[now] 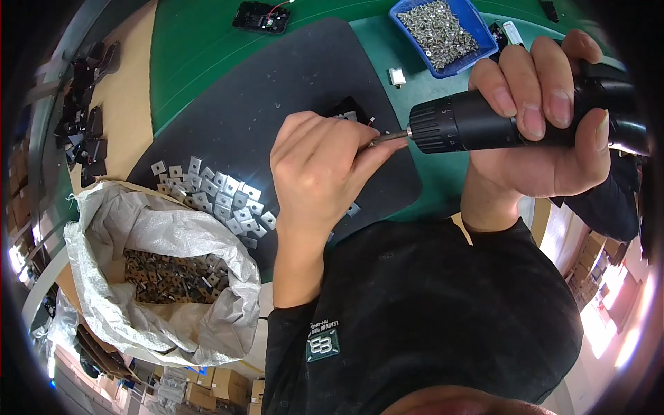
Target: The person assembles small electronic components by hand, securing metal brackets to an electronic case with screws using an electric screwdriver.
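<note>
My right hand [532, 104] is wrapped round a black electric screwdriver [477, 119], held level above the mat with its nose pointing left. A thin metal bit [394, 136] sticks out of its nose. The thumb and forefinger of my left hand [315, 162] pinch together at the tip of that bit; whether a screw sits there is hidden by the fingers. Just behind my left hand lies a small black device part [348, 111], partly covered by my knuckles. Silver square plates with holes [225, 197] are spread over the mat left of my left wrist.
A dark grey mat [256, 97] covers part of the green table [187, 41]. At the back right stands a blue bin [460, 68] full of screws, near a small white piece [396, 77]. A white woven sack [166, 325] of small metal parts stands at the left. A black housing [261, 17] lies far back.
</note>
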{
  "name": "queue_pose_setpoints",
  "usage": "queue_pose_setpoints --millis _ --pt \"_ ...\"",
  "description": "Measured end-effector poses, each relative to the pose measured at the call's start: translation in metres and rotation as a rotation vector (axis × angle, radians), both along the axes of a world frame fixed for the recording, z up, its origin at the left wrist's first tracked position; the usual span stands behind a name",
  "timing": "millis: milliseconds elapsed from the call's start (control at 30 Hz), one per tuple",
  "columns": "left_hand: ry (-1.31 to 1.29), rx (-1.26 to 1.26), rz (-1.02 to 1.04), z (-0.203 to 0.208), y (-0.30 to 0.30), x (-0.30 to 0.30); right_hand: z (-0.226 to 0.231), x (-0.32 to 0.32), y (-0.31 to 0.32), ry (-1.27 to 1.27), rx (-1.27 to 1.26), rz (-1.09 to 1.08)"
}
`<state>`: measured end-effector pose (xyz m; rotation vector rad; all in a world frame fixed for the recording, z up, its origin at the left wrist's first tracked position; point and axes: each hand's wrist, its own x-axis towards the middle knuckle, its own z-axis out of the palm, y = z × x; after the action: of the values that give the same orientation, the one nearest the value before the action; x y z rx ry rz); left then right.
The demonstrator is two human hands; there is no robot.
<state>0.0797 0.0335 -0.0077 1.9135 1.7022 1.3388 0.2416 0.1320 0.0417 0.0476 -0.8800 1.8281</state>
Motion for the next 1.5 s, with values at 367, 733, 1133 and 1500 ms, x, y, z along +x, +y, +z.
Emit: queue_pose_setpoints --millis 367,733,1133,1500 --pt "-0.018 0.033 0.006 -0.011 -0.001 -0.001 -0.009 0.013 0.005 -0.129 0.149 0.030" --pt "-0.009 0.051 0.041 -0.017 -0.002 0.002 -0.011 0.010 0.002 -0.122 0.143 0.018" --pt "-0.084 -0.033 -0.028 -0.016 -0.003 0.005 -0.012 0.011 0.006 -0.046 0.088 -0.040" --pt "-0.141 0.117 -0.020 -0.026 -0.005 0.012 -0.017 0.015 0.010 -0.078 -0.024 0.011"
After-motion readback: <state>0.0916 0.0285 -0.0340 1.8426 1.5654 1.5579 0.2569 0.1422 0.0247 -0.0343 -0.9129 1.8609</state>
